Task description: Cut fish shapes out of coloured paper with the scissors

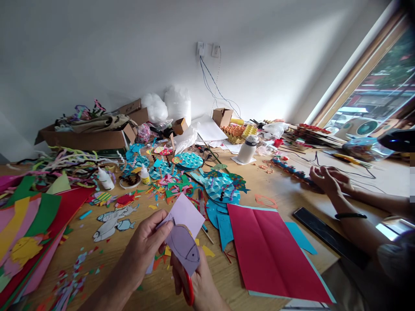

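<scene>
A sheet of purple paper with a fish outline drawn on it is pinched in my left hand, thumb on top. My right hand is closed around the red-handled scissors, just below the paper's lower edge. Most of the blades are hidden behind the paper and my fingers. Left of my hands lie grey paper fish cutouts. A folded red sheet rests on the table to the right of my right hand.
Coloured sheets and pipe cleaners crowd the left side. White glue bottles, blue woven-paper fish and a white flask stand or lie farther back. A co-worker's hands are at the right, beyond a black phone-like slab.
</scene>
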`<state>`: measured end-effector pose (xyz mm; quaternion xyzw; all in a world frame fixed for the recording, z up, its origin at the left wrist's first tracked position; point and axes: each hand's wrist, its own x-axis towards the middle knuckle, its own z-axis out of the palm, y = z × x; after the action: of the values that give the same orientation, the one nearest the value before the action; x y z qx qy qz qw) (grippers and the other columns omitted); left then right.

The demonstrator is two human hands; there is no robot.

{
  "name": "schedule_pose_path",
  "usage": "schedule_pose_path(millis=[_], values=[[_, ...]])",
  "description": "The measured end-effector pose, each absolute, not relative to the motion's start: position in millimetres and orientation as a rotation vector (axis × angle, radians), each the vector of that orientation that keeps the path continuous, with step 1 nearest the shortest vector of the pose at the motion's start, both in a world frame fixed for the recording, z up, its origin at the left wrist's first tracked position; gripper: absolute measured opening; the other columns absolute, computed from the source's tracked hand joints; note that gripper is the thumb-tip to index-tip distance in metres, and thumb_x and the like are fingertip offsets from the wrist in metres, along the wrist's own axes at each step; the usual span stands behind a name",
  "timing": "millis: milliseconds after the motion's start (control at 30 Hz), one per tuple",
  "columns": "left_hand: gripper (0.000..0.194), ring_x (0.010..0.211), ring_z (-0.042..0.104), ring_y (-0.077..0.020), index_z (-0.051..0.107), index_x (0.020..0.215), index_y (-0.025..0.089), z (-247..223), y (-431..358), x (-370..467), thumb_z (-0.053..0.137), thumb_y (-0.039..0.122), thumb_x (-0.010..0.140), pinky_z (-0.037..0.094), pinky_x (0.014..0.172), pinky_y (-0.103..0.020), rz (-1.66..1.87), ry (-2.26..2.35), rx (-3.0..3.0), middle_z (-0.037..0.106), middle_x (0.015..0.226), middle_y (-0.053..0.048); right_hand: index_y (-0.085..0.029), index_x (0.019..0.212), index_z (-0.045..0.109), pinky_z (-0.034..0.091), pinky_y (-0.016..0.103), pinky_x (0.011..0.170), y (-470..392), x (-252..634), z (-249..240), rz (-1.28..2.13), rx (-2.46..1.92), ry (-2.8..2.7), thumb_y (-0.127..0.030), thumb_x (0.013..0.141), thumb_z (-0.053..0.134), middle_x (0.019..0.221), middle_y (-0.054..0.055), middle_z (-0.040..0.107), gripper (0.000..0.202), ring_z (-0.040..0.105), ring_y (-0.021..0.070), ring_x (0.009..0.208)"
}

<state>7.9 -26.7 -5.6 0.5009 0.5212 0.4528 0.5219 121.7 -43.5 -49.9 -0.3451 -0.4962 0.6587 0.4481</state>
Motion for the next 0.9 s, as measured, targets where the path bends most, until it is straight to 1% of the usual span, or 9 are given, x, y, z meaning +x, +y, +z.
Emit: schedule_pose_path(millis=[133, 233, 367, 533, 633, 800, 900], values=[[0.023, 0.048, 0.033, -0.0094, 0.048, 0.062, 0.02, -7, -26, 8, 0.052, 0.036, 0.078, 0.03, 0.045, -0.019, 1.113, 1.265, 1.196, 0.039, 0.053, 0.007, -0.019, 0.059, 0.042, 0.029, 0.019, 0.033, -45, 123, -56, 1.609, -0.864, -1.235, -0.077, 0.064, 0.043, 0.049, -0.005, 0.034, 0.058, 0.033, 0.0062, 0.037], [0.024, 0.047, 0.035, -0.0093, 0.047, 0.062, 0.02, -8, -26, 9, 0.053, 0.037, 0.077, 0.03, 0.044, -0.019, 1.121, 1.287, 1.176, 0.038, 0.052, 0.007, -0.019, 0.062, 0.044, 0.03, 0.019, 0.035, -46, 125, -66, 1.599, -0.866, -1.239, -0.071, 0.068, 0.047, 0.051, -0.004, 0.039, 0.052, 0.035, 0.0065, 0.039], [0.025, 0.047, 0.035, -0.009, 0.047, 0.06, 0.02, -7, -27, 9, 0.053, 0.037, 0.077, 0.031, 0.043, -0.018, 1.127, 1.289, 1.164, 0.039, 0.05, 0.007, -0.018, 0.064, 0.047, 0.031, 0.018, 0.036, -47, 126, -75, 1.579, -0.888, -1.216, -0.066, 0.07, 0.051, 0.053, -0.003, 0.043, 0.049, 0.038, 0.0072, 0.042], [0.024, 0.047, 0.034, -0.0086, 0.048, 0.061, 0.02, -4, -28, 8, 0.055, 0.038, 0.075, 0.032, 0.043, -0.018, 1.124, 1.255, 1.107, 0.039, 0.051, 0.007, -0.017, 0.066, 0.049, 0.033, 0.018, 0.036, -48, 127, -82, 1.622, -0.886, -1.218, -0.06, 0.073, 0.051, 0.05, -0.004, 0.043, 0.044, 0.04, 0.0071, 0.04], [0.024, 0.047, 0.035, -0.0083, 0.047, 0.061, 0.02, -5, -28, 8, 0.055, 0.037, 0.076, 0.032, 0.043, -0.018, 1.103, 1.234, 1.097, 0.039, 0.051, 0.007, -0.017, 0.069, 0.049, 0.035, 0.019, 0.036, -47, 127, -84, 1.636, -0.875, -1.209, -0.058, 0.074, 0.051, 0.05, -0.004, 0.044, 0.041, 0.04, 0.0072, 0.039], [0.023, 0.047, 0.034, -0.0079, 0.046, 0.063, 0.02, -7, -28, 8, 0.052, 0.036, 0.078, 0.032, 0.044, -0.017, 1.069, 1.225, 1.107, 0.04, 0.052, 0.007, -0.018, 0.068, 0.049, 0.034, 0.019, 0.035, -46, 125, -81, 1.607, -0.828, -1.199, -0.057, 0.072, 0.05, 0.052, -0.003, 0.045, 0.04, 0.04, 0.0074, 0.039], [0.023, 0.049, 0.034, -0.008, 0.046, 0.064, 0.019, -9, -27, 7, 0.052, 0.036, 0.078, 0.032, 0.044, -0.017, 1.056, 1.209, 1.115, 0.04, 0.053, 0.007, -0.017, 0.069, 0.051, 0.034, 0.019, 0.036, -46, 125, -80, 1.569, -0.819, -1.198, -0.055, 0.071, 0.054, 0.054, -0.002, 0.047, 0.038, 0.041, 0.0077, 0.041]])
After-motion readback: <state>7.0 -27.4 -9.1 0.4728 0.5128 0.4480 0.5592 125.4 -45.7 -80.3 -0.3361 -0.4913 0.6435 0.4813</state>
